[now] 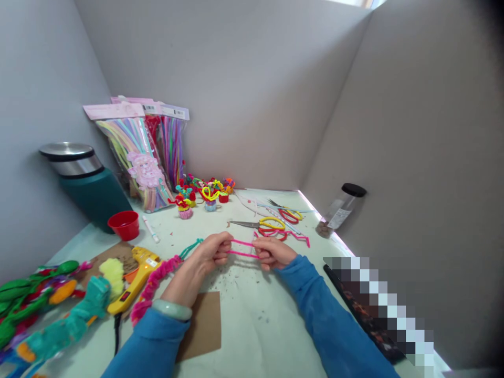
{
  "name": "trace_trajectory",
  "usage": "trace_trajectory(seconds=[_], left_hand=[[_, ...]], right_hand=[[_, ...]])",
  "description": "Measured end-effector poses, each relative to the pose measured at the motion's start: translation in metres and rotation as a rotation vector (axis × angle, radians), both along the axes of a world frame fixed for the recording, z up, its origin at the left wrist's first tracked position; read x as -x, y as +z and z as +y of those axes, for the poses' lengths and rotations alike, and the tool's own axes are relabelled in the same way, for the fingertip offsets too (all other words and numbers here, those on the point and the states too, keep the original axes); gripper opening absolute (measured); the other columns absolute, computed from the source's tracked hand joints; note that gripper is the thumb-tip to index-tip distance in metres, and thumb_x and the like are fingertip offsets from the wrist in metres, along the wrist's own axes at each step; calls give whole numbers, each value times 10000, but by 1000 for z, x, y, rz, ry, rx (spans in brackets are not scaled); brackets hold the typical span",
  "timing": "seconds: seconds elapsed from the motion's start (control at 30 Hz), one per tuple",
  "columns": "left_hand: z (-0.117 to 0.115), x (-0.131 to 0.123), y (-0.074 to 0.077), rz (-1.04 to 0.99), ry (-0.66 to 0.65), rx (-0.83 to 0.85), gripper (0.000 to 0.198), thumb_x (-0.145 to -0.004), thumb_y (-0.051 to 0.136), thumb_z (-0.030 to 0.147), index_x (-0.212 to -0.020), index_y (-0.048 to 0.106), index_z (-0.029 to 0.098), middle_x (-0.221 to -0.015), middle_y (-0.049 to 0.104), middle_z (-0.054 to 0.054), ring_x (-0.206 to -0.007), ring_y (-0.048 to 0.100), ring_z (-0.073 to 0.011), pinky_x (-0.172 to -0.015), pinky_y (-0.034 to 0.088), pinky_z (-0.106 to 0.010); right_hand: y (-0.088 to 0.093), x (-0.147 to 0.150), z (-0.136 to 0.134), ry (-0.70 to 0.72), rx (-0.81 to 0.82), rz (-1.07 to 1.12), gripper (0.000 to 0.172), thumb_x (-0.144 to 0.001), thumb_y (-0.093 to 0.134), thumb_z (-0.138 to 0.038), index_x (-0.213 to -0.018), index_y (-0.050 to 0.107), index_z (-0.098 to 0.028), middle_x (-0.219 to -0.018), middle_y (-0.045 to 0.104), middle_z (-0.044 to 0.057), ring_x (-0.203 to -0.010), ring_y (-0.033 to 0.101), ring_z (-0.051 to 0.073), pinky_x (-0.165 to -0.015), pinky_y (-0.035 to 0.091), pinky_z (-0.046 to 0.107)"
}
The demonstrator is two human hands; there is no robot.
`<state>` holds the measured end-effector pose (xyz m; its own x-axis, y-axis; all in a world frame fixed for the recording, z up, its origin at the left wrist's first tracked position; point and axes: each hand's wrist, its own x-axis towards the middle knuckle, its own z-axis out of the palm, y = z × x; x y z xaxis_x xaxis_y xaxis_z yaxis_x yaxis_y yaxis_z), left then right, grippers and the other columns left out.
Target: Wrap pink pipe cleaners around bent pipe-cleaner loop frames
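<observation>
This looks to me like a small craft corner, boxed in by plain grey walls [236, 94]. Packets of pipe cleaners [137, 170] stand at the far left corner of the pale surface [271, 325], bright handmade trinkets [211, 195] sit along the far edge, scissors [258, 225] lie right of them, and a glue gun [133, 290] rests towards the left edge.
</observation>
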<state>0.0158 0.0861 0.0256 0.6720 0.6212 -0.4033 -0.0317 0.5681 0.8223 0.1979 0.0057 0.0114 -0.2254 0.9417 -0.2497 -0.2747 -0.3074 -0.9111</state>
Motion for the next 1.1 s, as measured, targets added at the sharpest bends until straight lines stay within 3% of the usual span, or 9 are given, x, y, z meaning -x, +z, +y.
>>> trace_trajectory(seconds=[0.07, 0.13, 0.23, 0.33, 0.47, 0.63, 0.8, 0.97, 1.1], left_hand=[[0, -1, -1, -38, 13, 5, 330, -689, 578, 232, -515, 301, 188, -410, 204, 105, -321, 118, -11, -320, 93, -168], [-1, -1, -1, -114, 21, -8, 261, -714, 602, 270, -575, 410, 159, -443, 325, 85, -327, 164, -8, -324, 153, -163], [-1, -1, -2, -203, 52, -54, 208, -733, 620, 302, -796, 553, 115, -675, 562, -1, -366, 262, 4, -370, 265, -159], [-1, -1, -3, -183, 111, -130, 241, -700, 666, 264, -850, 577, 98, -807, 613, -49, -378, 297, 16, -388, 291, -158], [0, 0, -5, -121, 125, -248, 242, -691, 666, 289, -812, 593, 94, -641, 579, -6, -327, 258, 12, -347, 226, -166], [-9, -5, -6, 30, -31, -391, 267, -692, 635, 364, -689, 588, 101, -530, 541, 3, -306, 266, -11, -325, 190, -189], [-18, -13, -8, 82, -49, -453, 331, -699, 594, 441, -723, 591, 111, -591, 593, -17, -321, 292, -20, -349, 234, -198], [-17, -12, -11, 99, -60, -497, 351, -716, 566, 467, -702, 593, 117, -418, 449, 44, -328, 289, -38, -379, 227, -198], [-17, -13, -13, 145, -43, -539, 311, -708, 580, 437, -653, 561, 131, -392, 420, 52, -324, 293, -45, -373, 194, -202]], right_hand=[[-2, -1, 1, -27, 42, 91, 357, -711, 651, -379, -567, 394, -178, -391, 239, -136, -309, 142, 10, -326, 358, 170], [-5, -2, 3, -81, 105, 233, 349, -731, 637, -375, -580, 394, -175, -400, 259, -132, -312, 146, 10, -335, 333, 158], [-8, -1, 5, -151, 162, 415, 303, -759, 618, -343, -617, 418, -165, -435, 341, -115, -311, 205, 5, -345, 306, 142], [-9, 1, 6, -174, 172, 427, 230, -771, 605, -303, -670, 466, -150, -513, 477, -72, -323, 292, 3, -349, 302, 140], [-10, 5, 6, -224, 38, 148, 274, -792, 544, -422, -758, 522, -151, -682, 604, 5, -333, 381, 30, -299, 241, 161], [-11, 15, 6, -445, -293, -321, 274, -773, 549, -442, -787, 538, -168, -675, 588, -23, -340, 374, 35, -319, 234, 176], [-17, 22, 5, -506, -498, -527, 203, -744, 595, -348, -677, 554, -161, -556, 519, -39, -514, 462, 93, -497, 366, 213], [-23, 19, 8, -594, -469, -532, 210, -753, 572, -337, -645, 521, -164, -543, 496, -39, -513, 455, 106, -516, 382, 231], [-21, 21, 5, -622, -584, -668, 150, -782, 553, -305, -837, 579, -168, -703, 561, -1, -581, 493, 118, -558, 413, 242]])
